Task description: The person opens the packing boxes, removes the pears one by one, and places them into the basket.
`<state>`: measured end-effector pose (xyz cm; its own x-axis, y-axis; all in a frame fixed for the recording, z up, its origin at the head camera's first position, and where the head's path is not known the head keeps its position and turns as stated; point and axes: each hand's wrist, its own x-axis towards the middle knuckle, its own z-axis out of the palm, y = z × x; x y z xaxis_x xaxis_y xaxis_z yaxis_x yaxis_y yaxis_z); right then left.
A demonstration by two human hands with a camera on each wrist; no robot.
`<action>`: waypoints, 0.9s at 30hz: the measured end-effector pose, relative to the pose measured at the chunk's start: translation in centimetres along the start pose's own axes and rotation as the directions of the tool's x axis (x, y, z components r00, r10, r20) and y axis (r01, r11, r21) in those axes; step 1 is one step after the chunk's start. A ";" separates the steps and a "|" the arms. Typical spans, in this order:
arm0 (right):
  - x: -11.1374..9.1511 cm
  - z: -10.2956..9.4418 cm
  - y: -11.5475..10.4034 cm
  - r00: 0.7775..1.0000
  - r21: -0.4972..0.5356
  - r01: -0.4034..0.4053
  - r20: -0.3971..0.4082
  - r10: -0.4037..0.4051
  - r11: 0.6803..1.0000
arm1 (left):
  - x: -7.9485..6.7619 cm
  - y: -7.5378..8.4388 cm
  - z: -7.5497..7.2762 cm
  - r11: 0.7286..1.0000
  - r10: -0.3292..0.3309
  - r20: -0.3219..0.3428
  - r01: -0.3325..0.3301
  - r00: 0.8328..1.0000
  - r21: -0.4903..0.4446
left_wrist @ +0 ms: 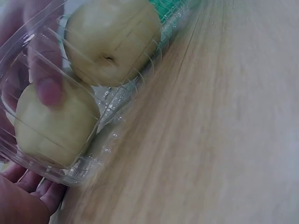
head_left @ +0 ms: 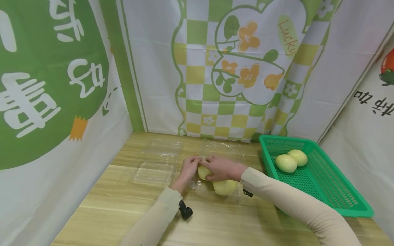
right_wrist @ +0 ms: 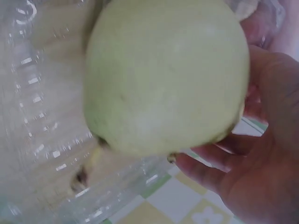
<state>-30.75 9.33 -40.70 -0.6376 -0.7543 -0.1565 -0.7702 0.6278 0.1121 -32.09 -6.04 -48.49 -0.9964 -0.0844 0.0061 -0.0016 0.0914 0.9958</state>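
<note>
A clear plastic clamshell container [head_left: 200, 189] lies on the table with two pale yellow pears in it. My right hand [head_left: 220, 168] reaches over from the right and grips the farther pear [head_left: 203, 172]; in the left wrist view its thumb presses on that pear [left_wrist: 56, 123]. The nearer pear [head_left: 224, 188] sits under the right wrist, its stem showing in the right wrist view. At the container's left side, my left hand [head_left: 186, 172] holds the wall, fingers [left_wrist: 32, 184] curled against the outside. The right hand partly hides the farther pear.
To the left lies another clear plastic container [head_left: 154, 173]. A green basket [head_left: 326, 177] on the right holds two more pears [head_left: 286, 163]. Printed curtains [head_left: 160, 68] hang behind the wooden table [head_left: 104, 201] and along its sides.
</note>
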 end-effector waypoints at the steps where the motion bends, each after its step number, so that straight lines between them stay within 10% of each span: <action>1: 0.0 0.1 -0.1 1.000 -0.012 0.001 -0.008 -0.001 1.000 | 0.0 0.0 0.0 1.000 -0.004 0.001 0.004 1.000 -0.004; 27: 0.2 2.1 -0.6 0.994 0.008 0.097 -0.047 -0.096 0.995 | 0.0 -0.3 0.1 0.994 -0.022 -0.011 0.021 1.000 -0.109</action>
<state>-30.38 9.27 -42.86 -0.5606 -0.8193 -0.1203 -0.8281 0.5536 0.0882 -32.14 -5.96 -48.84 -0.9951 -0.0974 -0.0151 -0.0132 -0.0195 0.9997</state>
